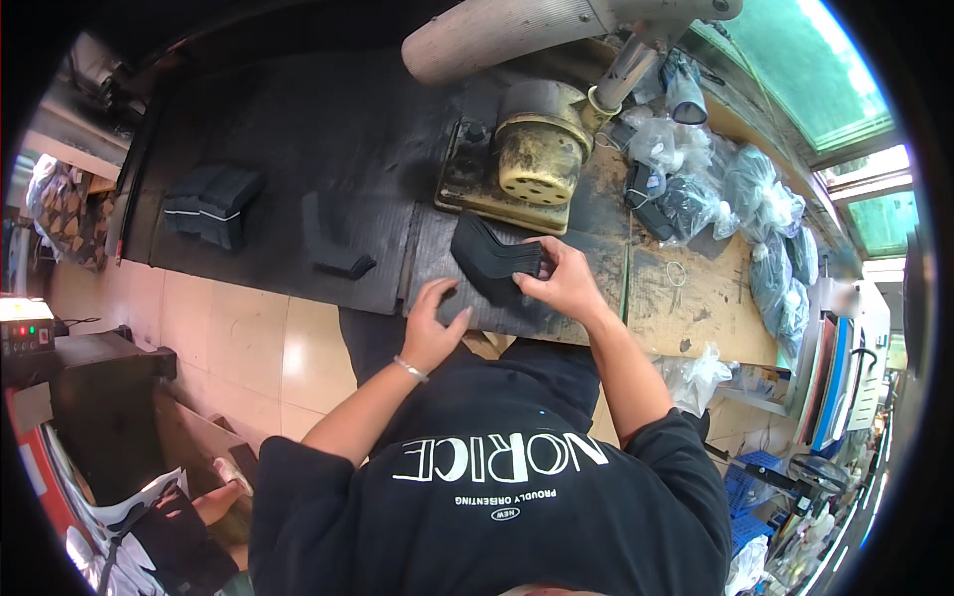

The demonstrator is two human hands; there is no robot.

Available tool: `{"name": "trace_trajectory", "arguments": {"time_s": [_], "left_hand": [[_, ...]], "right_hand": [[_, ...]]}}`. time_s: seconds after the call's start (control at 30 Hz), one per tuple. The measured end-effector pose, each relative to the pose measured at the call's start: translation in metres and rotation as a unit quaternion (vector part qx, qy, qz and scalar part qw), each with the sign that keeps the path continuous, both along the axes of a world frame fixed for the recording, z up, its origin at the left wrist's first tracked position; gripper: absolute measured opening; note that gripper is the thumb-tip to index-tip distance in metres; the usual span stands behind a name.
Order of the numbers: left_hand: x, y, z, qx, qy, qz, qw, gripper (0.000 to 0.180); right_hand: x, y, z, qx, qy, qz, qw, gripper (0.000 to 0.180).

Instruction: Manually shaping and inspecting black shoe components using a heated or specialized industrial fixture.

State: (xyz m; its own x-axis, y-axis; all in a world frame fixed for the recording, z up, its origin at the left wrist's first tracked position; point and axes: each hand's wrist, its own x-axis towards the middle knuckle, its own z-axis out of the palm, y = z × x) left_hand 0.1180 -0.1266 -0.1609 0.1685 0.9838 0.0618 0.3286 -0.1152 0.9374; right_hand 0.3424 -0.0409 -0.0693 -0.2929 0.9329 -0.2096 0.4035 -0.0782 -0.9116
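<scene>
A stack of black, V-shaped flat pieces [487,255] sits near the front of the dark worktable, before the cream-coloured machine. My right hand [564,283] pinches the stack's right end between thumb and fingers. Just left of the stack is my left hand [434,328], fingers apart and nothing in it. Further left, a few similar black V-shaped pieces [328,238] lie on the table. At the far left rests a bundle of black pieces [207,204] with a white band around it.
The grimy cream machine [542,154] stands behind the stack under a thick grey arm [507,40]. Clear plastic bags [686,164] of dark items crowd the right side, where a rubber band [676,273] lies on the bare wood. Another person's arm [224,502] shows at lower left.
</scene>
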Motion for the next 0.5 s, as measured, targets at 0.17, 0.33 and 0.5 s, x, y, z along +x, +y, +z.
{"name": "trace_trajectory", "arguments": {"time_s": [0.17, 0.33, 0.5], "left_hand": [[0.005, -0.008, 0.061, -0.229, -0.482, -0.001, 0.846, 0.057], [0.011, 0.030, 0.087, -0.094, -0.626, 0.032, 0.773, 0.051], [0.021, 0.059, 0.093, -0.036, -0.617, 0.056, 0.784, 0.040]], "right_hand": [[-0.045, -0.011, 0.037, -0.100, 0.281, 0.008, 0.954, 0.048], [-0.080, -0.014, 0.042, -0.053, 0.349, -0.057, 0.934, 0.046], [-0.104, -0.004, 0.037, 0.016, 0.374, -0.165, 0.912, 0.046]]}}
